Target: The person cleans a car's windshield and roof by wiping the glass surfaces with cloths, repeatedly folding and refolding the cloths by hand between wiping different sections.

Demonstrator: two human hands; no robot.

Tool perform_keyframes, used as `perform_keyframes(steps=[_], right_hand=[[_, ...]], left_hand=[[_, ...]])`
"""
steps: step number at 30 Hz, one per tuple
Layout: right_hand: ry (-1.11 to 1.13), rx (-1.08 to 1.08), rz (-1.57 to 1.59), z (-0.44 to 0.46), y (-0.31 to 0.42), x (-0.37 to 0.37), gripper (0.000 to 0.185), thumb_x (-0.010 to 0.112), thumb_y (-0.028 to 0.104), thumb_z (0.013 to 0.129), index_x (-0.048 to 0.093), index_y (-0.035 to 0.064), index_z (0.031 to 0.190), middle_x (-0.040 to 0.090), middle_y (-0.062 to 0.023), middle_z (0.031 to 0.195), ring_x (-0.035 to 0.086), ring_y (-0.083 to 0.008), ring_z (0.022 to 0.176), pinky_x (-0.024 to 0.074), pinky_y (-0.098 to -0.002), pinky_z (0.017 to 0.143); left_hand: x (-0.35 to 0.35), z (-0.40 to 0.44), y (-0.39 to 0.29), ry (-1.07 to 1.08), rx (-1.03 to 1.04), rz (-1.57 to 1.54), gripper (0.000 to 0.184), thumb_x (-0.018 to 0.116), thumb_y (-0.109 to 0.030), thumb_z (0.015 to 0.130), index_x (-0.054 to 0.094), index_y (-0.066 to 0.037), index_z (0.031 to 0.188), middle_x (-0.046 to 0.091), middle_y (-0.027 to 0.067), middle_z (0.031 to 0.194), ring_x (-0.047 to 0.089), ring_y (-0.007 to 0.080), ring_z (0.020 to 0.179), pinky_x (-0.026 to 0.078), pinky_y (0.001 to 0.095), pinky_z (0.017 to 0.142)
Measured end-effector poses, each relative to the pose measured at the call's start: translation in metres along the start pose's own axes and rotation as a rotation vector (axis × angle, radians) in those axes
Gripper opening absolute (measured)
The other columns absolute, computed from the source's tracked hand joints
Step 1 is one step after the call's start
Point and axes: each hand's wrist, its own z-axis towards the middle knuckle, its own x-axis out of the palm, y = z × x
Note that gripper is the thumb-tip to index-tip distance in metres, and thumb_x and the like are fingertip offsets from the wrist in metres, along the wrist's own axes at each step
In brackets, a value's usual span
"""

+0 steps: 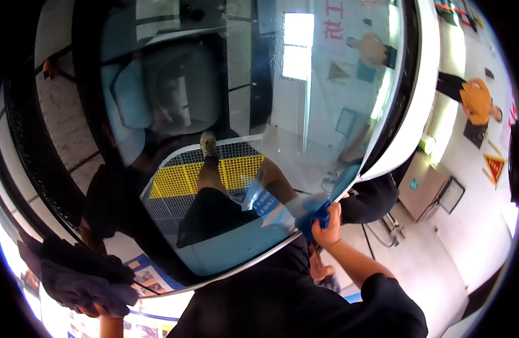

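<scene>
"Beyond and between the two hands, what's that?"

"A car's window pane (pixel 315 152), its near corner right at the right hand (pixel 331 224). That hand clutches a blue cloth (pixel 319 217), bunched at the pane's edge."

"And the left hand (pixel 103 311)?"

"Well apart from the other, closed round a dark cloth (pixel 90 281) that hangs in thick folds."

"Far along, would you say?"

"Unfinished, I'd judge: both cloths are in hand, the blue one at the edge. With such reflections, I can't tell how much glass is done or left."

"Any containers?"

"A box-like cabinet (pixel 420 197), off beyond the right hand; its contents don't show. Behind the glass, beyond both hands, there's what looks like a seat (pixel 183 84)."
</scene>
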Motion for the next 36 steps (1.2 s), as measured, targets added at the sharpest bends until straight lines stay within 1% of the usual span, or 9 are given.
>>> perform_keyframes(steps=[19, 22, 23, 24, 27, 29, 30, 33, 36], right_hand=[[0.343, 0.002, 0.101, 0.011, -0.008, -0.021, 0.046, 0.069, 0.01, 0.079, 0.042, -0.0046, 0.113, 0.041, -0.0298, 0.11, 0.046, -0.0477, 0.1, 0.043, -0.049, 0.088], [0.564, 0.32, 0.388, 0.034, -0.018, -0.043, 0.04, 0.07, 0.014, 0.083, 0.051, 0.0014, 0.116, 0.055, -0.0198, 0.109, 0.057, -0.0382, 0.102, 0.0487, -0.0453, 0.088], [0.611, 0.751, 1.016, 0.033, -0.023, -0.058, 0.043, 0.066, 0.017, 0.087, 0.051, 0.0014, 0.124, 0.057, -0.0175, 0.12, 0.057, -0.0316, 0.112, 0.0481, -0.0425, 0.094], [0.624, 0.772, 1.184, 0.041, -0.005, -0.083, 0.042, 0.064, 0.019, 0.088, 0.053, 0.0016, 0.124, 0.056, -0.0168, 0.124, 0.056, -0.0296, 0.115, 0.0461, -0.0421, 0.098], [0.611, -0.279, 1.023, 0.092, 0.057, -0.102, 0.048, 0.058, 0.039, 0.09, 0.063, 0.0019, 0.119, 0.053, -0.0205, 0.13, 0.054, -0.0335, 0.122, 0.042, -0.0451, 0.103], [0.764, -0.818, 0.805, 0.13, 0.118, -0.101, 0.058, 0.06, 0.048, 0.085, 0.063, 0.0079, 0.126, 0.046, -0.023, 0.143, 0.046, -0.0419, 0.13, 0.0215, -0.0554, 0.112], [0.656, -0.978, 0.673, 0.13, 0.16, -0.094, 0.054, 0.064, 0.043, 0.084, 0.063, 0.0098, 0.127, 0.044, -0.0219, 0.146, 0.042, -0.0418, 0.135, 0.0118, -0.0577, 0.114], [0.345, -1.157, 0.123, 0.103, 0.226, -0.028, 0.071, 0.066, 0.049, 0.083, 0.048, 0.0147, 0.143, 0.036, -0.0135, 0.154, 0.027, -0.0398, 0.144, 0.0144, -0.0593, 0.113], [0.153, -1.222, -0.158, 0.106, 0.227, 0.022, 0.061, 0.06, 0.039, 0.088, 0.048, 0.0136, 0.142, 0.037, -0.0111, 0.153, 0.031, -0.0375, 0.141, 0.021, -0.056, 0.113]], left_hand=[[-0.006, -0.011, -0.03, -0.084, -0.14, 0.047, 0.072, 0.035, -0.057, 0.098, 0.034, -0.003, 0.146, 0.022, 0.0253, 0.155, 0.02, 0.0453, 0.145, 0.017, 0.0583, 0.116], [-0.004, -0.024, -0.025, -0.1, -0.174, 0.017, 0.067, 0.04, -0.05, 0.097, 0.036, -0.004, 0.145, 0.024, 0.0284, 0.154, 0.025, 0.0475, 0.142, 0.016, 0.0584, 0.116], [-0.008, -0.025, -0.028, -0.076, -0.192, 0.019, 0.066, 0.042, -0.048, 0.096, 0.036, -0.004, 0.145, 0.025, 0.0285, 0.154, 0.025, 0.048, 0.142, 0.017, 0.0585, 0.116], [-0.009, -0.024, -0.031, -0.055, -0.217, 0.022, 0.066, 0.045, -0.046, 0.095, 0.036, -0.004, 0.145, 0.025, 0.0286, 0.154, 0.026, 0.0485, 0.141, 0.017, 0.0585, 0.115], [-0.01, -0.027, -0.034, -0.042, -0.246, 0.065, 0.065, 0.051, -0.032, 0.087, 0.038, -0.005, 0.145, 0.028, 0.0286, 0.153, 0.027, 0.0498, 0.14, 0.017, 0.0585, 0.115], [-0.007, -0.019, -0.035, -0.055, -0.236, 0.056, 0.064, 0.05, -0.028, 0.086, 0.039, -0.006, 0.145, 0.029, 0.0283, 0.153, 0.028, 0.0494, 0.14, 0.017, 0.0586, 0.115], [-0.011, -0.017, -0.038, -0.051, -0.24, 0.028, 0.065, 0.051, -0.024, 0.084, 0.039, -0.006, 0.145, 0.031, 0.0289, 0.152, 0.028, 0.0486, 0.14, 0.018, 0.0579, 0.115], [-0.025, 0.006, -0.058, 0.023, -0.307, 0.229, 0.059, 0.053, -0.019, 0.076, 0.053, -0.006, 0.133, 0.038, 0.0234, 0.15, 0.026, 0.0487, 0.141, 0.008, 0.0637, 0.114], [-0.059, 0.075, -0.087, 0.103, -0.332, 0.236, 0.051, 0.051, -0.012, 0.067, 0.062, -0.004, 0.116, 0.044, 0.0169, 0.147, 0.027, 0.0473, 0.142, 0.003, 0.0645, 0.114]])
